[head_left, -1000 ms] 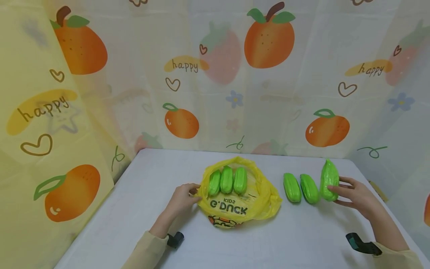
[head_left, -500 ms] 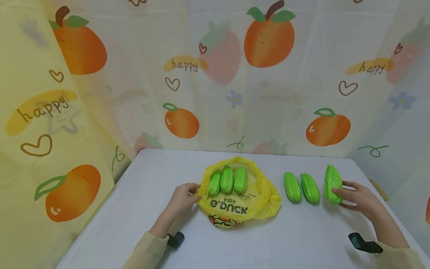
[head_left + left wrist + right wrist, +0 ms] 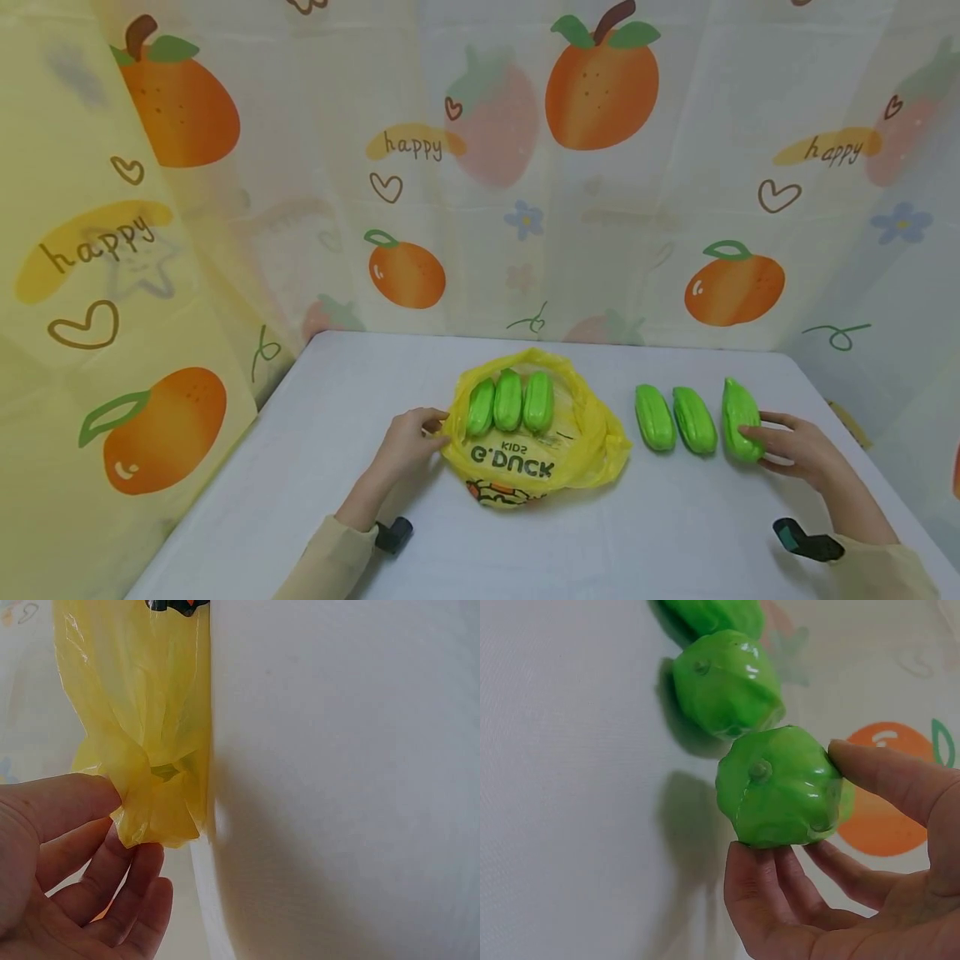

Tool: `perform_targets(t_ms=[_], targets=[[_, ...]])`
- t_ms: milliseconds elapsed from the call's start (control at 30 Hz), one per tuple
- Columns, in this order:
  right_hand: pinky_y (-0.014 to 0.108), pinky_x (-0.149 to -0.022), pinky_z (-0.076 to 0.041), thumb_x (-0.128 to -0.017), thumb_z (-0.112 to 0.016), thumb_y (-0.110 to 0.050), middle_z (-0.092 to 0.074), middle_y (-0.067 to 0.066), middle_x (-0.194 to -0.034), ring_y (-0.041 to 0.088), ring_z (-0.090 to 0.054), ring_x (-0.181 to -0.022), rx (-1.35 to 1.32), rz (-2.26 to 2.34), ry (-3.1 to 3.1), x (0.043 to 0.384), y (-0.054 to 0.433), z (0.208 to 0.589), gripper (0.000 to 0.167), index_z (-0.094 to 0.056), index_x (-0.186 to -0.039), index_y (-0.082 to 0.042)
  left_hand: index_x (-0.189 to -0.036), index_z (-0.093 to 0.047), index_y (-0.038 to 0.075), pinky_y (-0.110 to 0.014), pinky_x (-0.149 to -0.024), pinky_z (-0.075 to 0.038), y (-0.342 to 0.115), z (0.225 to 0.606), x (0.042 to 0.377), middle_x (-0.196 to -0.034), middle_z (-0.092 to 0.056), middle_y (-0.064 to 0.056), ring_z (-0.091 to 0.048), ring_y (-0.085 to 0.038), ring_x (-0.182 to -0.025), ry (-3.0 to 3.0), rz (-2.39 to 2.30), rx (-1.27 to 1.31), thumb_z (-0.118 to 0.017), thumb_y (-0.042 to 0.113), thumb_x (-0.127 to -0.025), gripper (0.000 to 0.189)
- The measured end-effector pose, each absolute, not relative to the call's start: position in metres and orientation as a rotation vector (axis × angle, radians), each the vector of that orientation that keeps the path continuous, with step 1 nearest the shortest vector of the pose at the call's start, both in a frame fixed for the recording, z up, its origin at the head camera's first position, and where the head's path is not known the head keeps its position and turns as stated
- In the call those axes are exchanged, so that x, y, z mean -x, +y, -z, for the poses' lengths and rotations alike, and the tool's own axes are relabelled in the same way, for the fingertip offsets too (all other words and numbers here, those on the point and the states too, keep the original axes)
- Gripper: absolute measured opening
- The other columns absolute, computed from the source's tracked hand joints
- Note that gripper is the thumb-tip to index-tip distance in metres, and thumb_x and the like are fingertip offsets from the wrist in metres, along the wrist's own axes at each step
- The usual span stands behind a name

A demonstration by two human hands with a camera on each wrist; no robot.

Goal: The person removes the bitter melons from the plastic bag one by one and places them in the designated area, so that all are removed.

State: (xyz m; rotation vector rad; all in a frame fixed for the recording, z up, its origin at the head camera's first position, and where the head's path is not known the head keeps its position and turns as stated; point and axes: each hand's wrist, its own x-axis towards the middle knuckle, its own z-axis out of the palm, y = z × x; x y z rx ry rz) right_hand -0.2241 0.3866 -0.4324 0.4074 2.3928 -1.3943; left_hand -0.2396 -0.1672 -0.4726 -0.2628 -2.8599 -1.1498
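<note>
My right hand (image 3: pixel 798 450) holds a glossy, ridged green toy gourd (image 3: pixel 741 421) between thumb and fingers, at the right end of a row. In the right wrist view the blunt end of this gourd (image 3: pixel 776 791) faces the camera, its shadow on the cloth beside it. Left of it lie two similar gourds, a middle one (image 3: pixel 694 421) and an outer one (image 3: pixel 655 418). With thumb and fingertips, my left hand (image 3: pixel 408 442) pinches the left edge of a yellow plastic bag (image 3: pixel 592 450). Three more green gourds (image 3: pixel 507 402) lie side by side at the bag's mouth.
A white cloth covers the table (image 3: pixel 600 550). Behind it hangs a fruit-print curtain (image 3: pixel 480 250), with a yellowish panel of it on the left. Dark straps (image 3: pixel 393 535) sit on both wrists.
My right hand has lowered its gourd toward the table, beside the other two, and the gourd has shifted slightly to the right. My left hand and the bag have stayed put.
</note>
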Motion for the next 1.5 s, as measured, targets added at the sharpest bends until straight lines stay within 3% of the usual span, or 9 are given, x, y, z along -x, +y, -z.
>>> perform_targets(t_ms=[633, 1500], targets=[[0.035, -0.086, -0.053, -0.091, -0.057, -0.043, -0.012, 0.037, -0.146, 0.05, -0.026, -0.13, -0.445, 1.438, 2.337, 0.23, 0.386, 0.439, 0.093, -0.006, -0.146, 0.011, -0.111, -0.069, 0.006, -0.034, -0.074, -0.053, -0.166, 0.471, 0.238, -0.094, -0.069, -0.005, -0.062, -0.018, -0.086, -2.847, 1.131, 0.275, -0.075, 0.011, -0.079, 0.033], [0.03, -0.082, -0.053, -0.093, -0.051, -0.048, -0.015, 0.037, -0.143, 0.045, -0.035, -0.121, -0.421, 1.403, 2.331, 0.237, 0.388, 0.444, 0.093, -0.006, -0.145, 0.013, -0.111, -0.068, 0.005, -0.033, -0.073, -0.053, -0.166, 0.473, 0.24, -0.094, -0.069, -0.004, -0.062, -0.017, -0.086, -2.848, 1.152, 0.273, -0.075, 0.01, -0.078, 0.034]])
